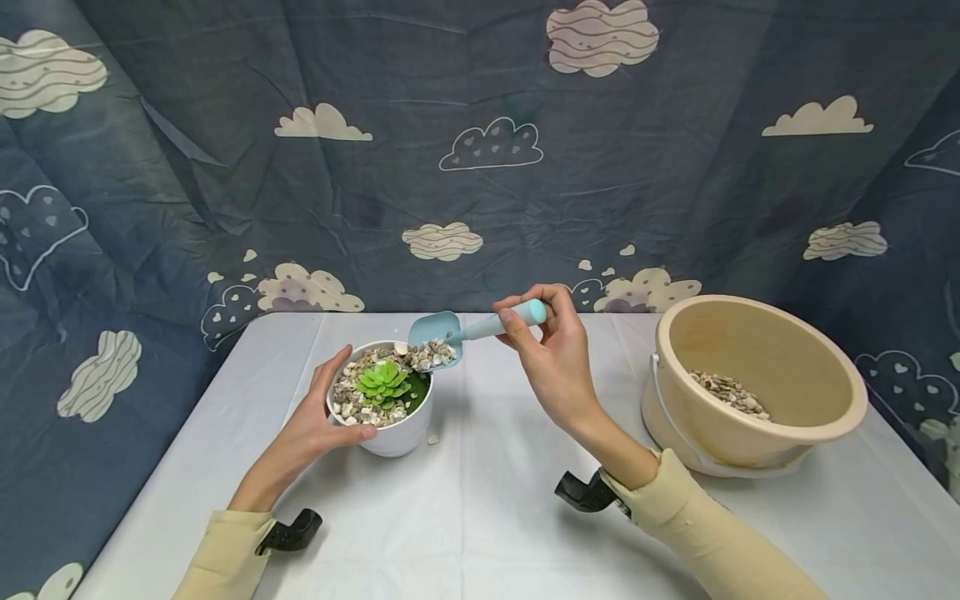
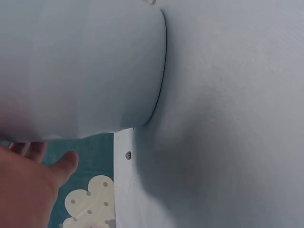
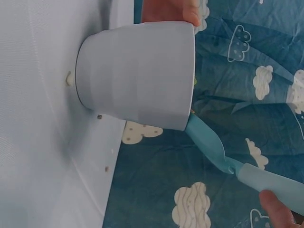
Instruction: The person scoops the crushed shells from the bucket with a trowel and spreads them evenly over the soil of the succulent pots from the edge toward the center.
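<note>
A white flower pot (image 1: 395, 439) stands on the white-covered table, holding a green succulent (image 1: 383, 383) among small pebbles (image 1: 360, 410). My left hand (image 1: 318, 421) grips the pot from its left, thumb along the near side and fingers behind the rim. With my right hand (image 1: 553, 354) I hold a light blue hand trowel (image 1: 480, 327) by its handle. Its blade, carrying some pebbles, tips down at the pot's right rim. A dark green patch shows beside the succulent on that side. In the right wrist view the trowel's blade tip (image 3: 202, 135) meets the pot's rim.
A beige bucket (image 1: 675, 417) with a pale bail handle stands at the right, pebbles (image 1: 727, 393) on its bottom. One loose pebble (image 1: 432, 439) lies beside the pot. Behind the table hangs a dark blue cloth (image 1: 420, 75) printed with clouds.
</note>
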`<state>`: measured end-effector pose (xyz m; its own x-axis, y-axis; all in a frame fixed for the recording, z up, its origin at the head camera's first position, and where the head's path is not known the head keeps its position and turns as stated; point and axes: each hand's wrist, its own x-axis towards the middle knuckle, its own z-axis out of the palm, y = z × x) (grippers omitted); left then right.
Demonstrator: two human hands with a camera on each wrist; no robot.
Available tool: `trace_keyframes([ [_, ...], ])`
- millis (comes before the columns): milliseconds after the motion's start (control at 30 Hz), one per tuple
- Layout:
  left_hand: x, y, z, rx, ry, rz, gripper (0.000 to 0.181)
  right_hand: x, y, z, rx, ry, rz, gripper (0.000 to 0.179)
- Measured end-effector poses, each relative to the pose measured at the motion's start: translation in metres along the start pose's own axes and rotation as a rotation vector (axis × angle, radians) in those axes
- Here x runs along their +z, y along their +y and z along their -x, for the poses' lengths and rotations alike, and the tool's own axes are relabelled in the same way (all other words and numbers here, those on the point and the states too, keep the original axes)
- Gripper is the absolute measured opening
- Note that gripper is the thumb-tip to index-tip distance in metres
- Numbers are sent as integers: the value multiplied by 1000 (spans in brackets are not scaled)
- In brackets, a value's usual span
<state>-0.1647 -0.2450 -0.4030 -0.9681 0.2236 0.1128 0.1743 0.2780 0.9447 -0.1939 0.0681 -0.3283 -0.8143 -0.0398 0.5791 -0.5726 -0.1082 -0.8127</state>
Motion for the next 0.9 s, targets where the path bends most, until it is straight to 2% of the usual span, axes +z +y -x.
trace_keyframes([
  [200, -3, -2, 1, 40, -66, 107, 105, 1, -1, 0, -12, -1, 5, 26],
  [300, -4, -3, 1, 50, -83, 120, 102, 2, -1, 0, -15, -2, 13, 26],
  [433, -4, -2, 2, 40, -74, 115, 102, 2, 0, 0, -25, -4, 17, 25],
  [667, 0, 1, 1, -22, -27, 65, 109, 4, 0, 1, -43, -12, 23, 24],
  [833, 2, 2, 1, -27, -8, 11, 112, 4, 0, 1, -50, -11, 35, 24],
  [900, 2, 1, 1, -21, -11, 16, 112, 3, 1, 0, -54, -11, 36, 25],
])
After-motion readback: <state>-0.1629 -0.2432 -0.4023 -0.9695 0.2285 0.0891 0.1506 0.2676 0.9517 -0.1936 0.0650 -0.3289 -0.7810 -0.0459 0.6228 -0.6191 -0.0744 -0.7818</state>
